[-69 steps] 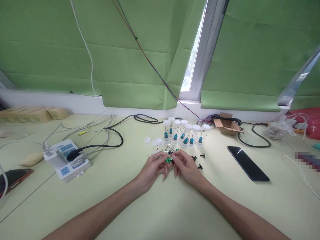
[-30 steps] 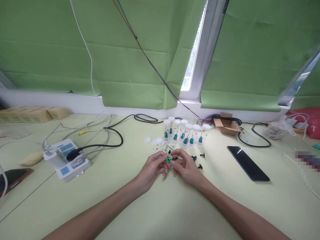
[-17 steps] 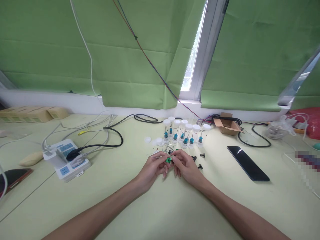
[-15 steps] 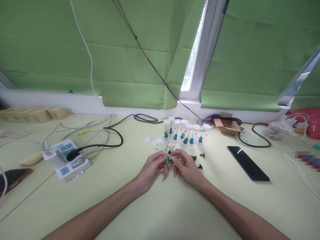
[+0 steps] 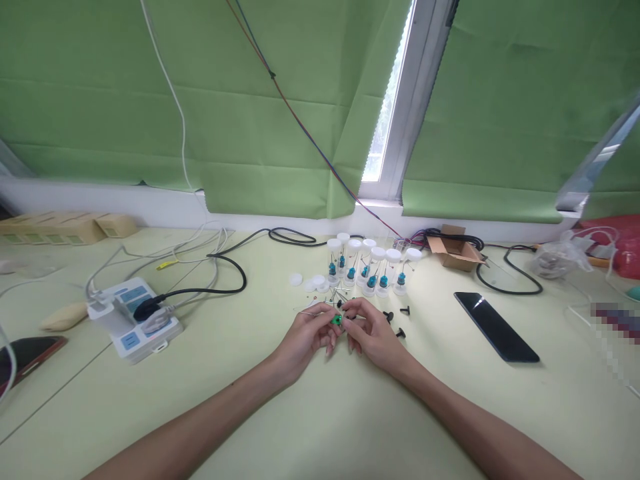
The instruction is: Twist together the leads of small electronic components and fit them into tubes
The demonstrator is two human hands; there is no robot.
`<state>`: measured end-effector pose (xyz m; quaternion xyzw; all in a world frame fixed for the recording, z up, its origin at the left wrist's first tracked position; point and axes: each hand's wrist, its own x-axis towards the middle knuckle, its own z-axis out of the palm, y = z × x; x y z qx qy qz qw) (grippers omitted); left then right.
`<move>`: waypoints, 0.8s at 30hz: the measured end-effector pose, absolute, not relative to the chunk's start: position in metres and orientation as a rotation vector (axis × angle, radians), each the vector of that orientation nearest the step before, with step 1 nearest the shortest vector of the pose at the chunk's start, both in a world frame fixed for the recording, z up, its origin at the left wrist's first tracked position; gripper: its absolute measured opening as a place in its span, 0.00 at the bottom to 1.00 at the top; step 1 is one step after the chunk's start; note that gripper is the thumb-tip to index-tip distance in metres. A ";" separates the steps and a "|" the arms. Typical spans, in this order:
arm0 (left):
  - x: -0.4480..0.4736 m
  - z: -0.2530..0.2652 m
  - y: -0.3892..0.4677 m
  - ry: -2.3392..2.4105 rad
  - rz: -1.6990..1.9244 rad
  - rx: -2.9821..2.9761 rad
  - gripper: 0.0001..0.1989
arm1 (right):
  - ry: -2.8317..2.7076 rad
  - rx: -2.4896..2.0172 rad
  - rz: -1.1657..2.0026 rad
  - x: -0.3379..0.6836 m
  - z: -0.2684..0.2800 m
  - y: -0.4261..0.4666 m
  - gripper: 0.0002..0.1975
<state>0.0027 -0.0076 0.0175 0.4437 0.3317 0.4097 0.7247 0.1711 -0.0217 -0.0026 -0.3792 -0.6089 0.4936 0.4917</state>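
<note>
The right hand [image 5: 369,328] now spreads its fingers wider (I can't tell its grip), so the left hand [image 5: 306,335] seems to do the holding, pinching the green piece [image 5: 337,320] near the bottles [image 5: 373,269].

From here I'm watching a white power strip [image 5: 167,331] lying on the left of the pale table [image 5: 310,433], a black plug [image 5: 147,309] sitting in it, and yellowish blocks [image 5: 65,229] lining the far left corner. Over on the right I'm seeing a dark phone [image 5: 496,327] lying flat, an open cardboard box [image 5: 457,259] standing farther back, and a clear plastic bag [image 5: 555,259] resting near a red bundle [image 5: 627,243]. Green blinds [image 5: 115,100] are hanging behind, with red and blue wires [image 5: 306,131] slanting down in front.
</note>
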 end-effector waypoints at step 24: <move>0.002 0.017 -0.007 0.718 0.905 0.991 0.10 | -1.472 -0.932 1.177 0.171 0.000 -0.022 0.12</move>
